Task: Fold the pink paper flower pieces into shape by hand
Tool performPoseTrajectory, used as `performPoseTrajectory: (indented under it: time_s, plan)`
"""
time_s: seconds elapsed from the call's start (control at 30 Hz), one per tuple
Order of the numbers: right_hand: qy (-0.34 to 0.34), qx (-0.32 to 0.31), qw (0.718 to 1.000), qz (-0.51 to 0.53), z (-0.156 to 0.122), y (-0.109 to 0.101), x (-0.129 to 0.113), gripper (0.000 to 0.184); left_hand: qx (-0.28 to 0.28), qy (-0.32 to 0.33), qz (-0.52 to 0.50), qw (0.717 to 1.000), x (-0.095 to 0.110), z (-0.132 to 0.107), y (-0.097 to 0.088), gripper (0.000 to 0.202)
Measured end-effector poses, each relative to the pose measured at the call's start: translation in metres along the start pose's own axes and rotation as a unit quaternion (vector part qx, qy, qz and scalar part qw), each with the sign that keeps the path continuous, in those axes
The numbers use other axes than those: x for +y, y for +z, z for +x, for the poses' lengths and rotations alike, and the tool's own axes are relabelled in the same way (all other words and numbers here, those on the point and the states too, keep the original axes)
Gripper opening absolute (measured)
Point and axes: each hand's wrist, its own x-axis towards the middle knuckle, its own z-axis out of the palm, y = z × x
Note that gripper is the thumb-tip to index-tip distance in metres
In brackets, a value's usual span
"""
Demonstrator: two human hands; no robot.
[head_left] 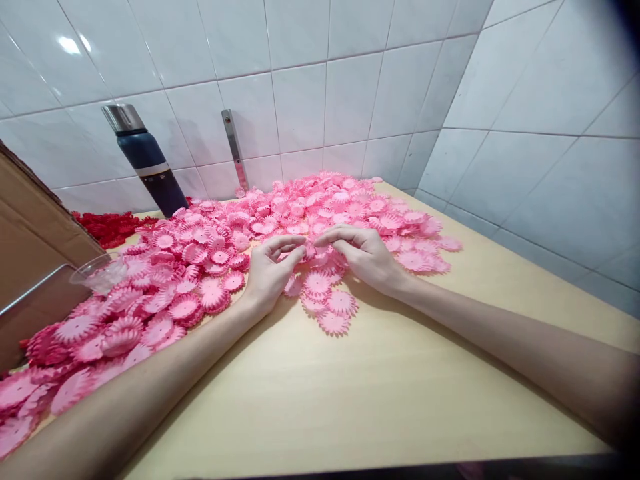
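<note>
A wide heap of pink flower-shaped pieces (210,253) covers the far half of a pale wooden table (350,387). My left hand (270,270) rests at the heap's near edge with its fingers curled, pinching a pink flower piece (306,252) at the fingertips. My right hand (363,253) meets it from the right, fingers bent and pinched on the same piece. Both forearms stretch across the bare table front. Loose single pink flowers (333,313) lie just below the hands.
A dark blue flask with a steel cap (145,160) stands against the white tiled wall. Red flower pieces (107,227) lie behind the heap at left. A cardboard box (30,233) and a clear plastic cup (97,272) sit at the left edge. Tiled wall closes the right side.
</note>
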Motion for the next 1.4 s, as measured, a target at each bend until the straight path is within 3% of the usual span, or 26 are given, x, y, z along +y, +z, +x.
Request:
performPoseTrajectory:
  time_s: [0.13, 0.2, 0.33, 0.53, 0.7, 0.83, 0.93, 1.13, 1.4]
  plan:
    - [0.040, 0.058, 0.998, -0.001, 0.000, -0.001, 0.000, 0.013, 0.000, 0.031, -0.028, 0.999, -0.002, -0.001, -0.002, 0.035]
    - [0.032, 0.066, 0.997, -0.015, 0.000, 0.000, 0.001, 0.016, -0.019, 0.031, -0.030, 0.999, -0.003, -0.001, -0.002, 0.038]
    - [0.016, 0.045, 0.999, 0.010, -0.001, 0.002, 0.003, 0.025, -0.053, 0.020, -0.029, 0.998, -0.001, -0.001, -0.002, 0.031]
    - [0.035, 0.045, 0.998, -0.005, 0.000, 0.001, 0.005, 0.029, -0.049, 0.005, -0.035, 0.998, 0.000, -0.002, 0.000, 0.028]
    - [0.029, 0.112, 0.993, -0.024, 0.000, 0.001, 0.006, 0.028, -0.033, 0.014, -0.030, 0.999, -0.001, -0.002, 0.001, 0.025]
    - [0.008, 0.078, 0.997, -0.020, 0.001, 0.001, 0.005, 0.025, -0.027, 0.031, -0.024, 0.999, 0.000, -0.002, 0.002, 0.022]
    - [0.021, 0.149, 0.988, -0.047, 0.003, 0.000, 0.007, 0.025, -0.034, 0.037, -0.023, 0.998, -0.001, -0.001, 0.002, 0.021]
    - [0.013, 0.154, 0.987, -0.054, 0.004, 0.004, 0.011, 0.022, -0.030, 0.048, -0.017, 0.998, -0.002, 0.000, 0.003, 0.017]
    - [0.034, 0.295, 0.952, -0.071, 0.012, -0.010, 0.023, 0.012, -0.011, 0.082, -0.011, 0.997, 0.001, -0.002, 0.004, 0.010]
